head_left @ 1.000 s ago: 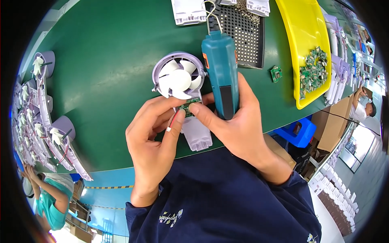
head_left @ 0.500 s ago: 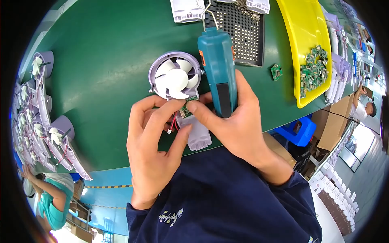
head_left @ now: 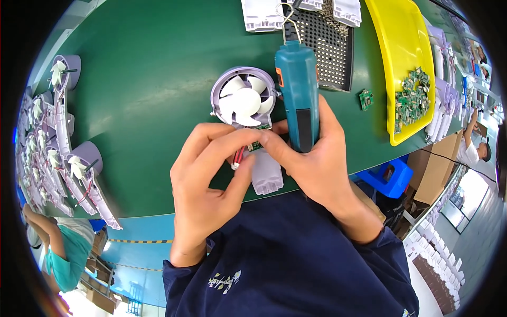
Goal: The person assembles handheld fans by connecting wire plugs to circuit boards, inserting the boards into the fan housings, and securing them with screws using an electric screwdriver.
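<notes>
A lilac fan housing (head_left: 266, 174) with a round ring and a white fan (head_left: 242, 104) lies in front of me, handle end nearest. A small green circuit board (head_left: 255, 145) sits in it below the fan, partly covered by my fingers. My left hand (head_left: 211, 169) has its index fingertip at the board, and its thumb closes against the white plug of red and dark wires (head_left: 237, 159). My right hand (head_left: 317, 164) grips the housing from the right, thumb at the board, other fingers mostly hidden. A teal electric screwdriver (head_left: 298, 95), hung from a metal hook, overlaps this hand.
A black perforated tray (head_left: 332, 58) with screws stands beyond the screwdriver, near white plastic parts (head_left: 261, 16). To the right are a loose circuit board (head_left: 366, 99) and a yellow bin (head_left: 393, 105) of boards. Lilac fan assemblies (head_left: 87, 158) crowd the left; co-workers sit at both sides.
The wire plug, hanging loose below the left fingers before, is now against the left thumb. Housing, hands and screwdriver appear slightly farther right, as the whole table view has shifted.
</notes>
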The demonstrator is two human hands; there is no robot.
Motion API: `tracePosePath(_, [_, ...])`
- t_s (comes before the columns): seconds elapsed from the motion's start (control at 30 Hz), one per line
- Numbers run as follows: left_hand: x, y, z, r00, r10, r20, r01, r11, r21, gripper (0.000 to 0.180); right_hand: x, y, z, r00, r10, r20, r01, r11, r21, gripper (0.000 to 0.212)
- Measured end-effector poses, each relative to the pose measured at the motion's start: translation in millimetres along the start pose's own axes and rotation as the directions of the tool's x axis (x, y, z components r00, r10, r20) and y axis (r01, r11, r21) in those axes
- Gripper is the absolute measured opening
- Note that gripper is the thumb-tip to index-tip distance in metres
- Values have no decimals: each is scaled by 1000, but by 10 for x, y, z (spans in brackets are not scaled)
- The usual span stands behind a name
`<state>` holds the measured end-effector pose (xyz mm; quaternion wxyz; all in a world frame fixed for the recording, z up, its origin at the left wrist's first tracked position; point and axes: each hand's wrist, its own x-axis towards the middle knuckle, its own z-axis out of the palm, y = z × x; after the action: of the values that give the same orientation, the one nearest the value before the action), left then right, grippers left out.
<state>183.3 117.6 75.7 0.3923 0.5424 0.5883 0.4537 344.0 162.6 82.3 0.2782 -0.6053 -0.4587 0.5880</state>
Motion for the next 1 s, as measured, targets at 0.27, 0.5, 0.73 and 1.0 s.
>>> tracePosePath(0.27, [-56,-177,149,970,39,-240,-13,994,110,16,-3,-13,19,1000,-4,-1,4,999,-35,40])
tracePosePath(0.5, [-81,-174,129,980,-23,-200,36,997,63,21,-18,-39,8,1000,17,5,-16,999,-37,41])
tracePosePath(0.73, [-93,-127,145,974,-93,-205,95,995,3,20,-4,-34,-30,999,18,36,-15,996,-84,42])
tracePosePath(1.0, [-72,-30,115,989,-56,-140,77,987,145,20,24,-77,-16,999,38,36,-35,997,-64,44])
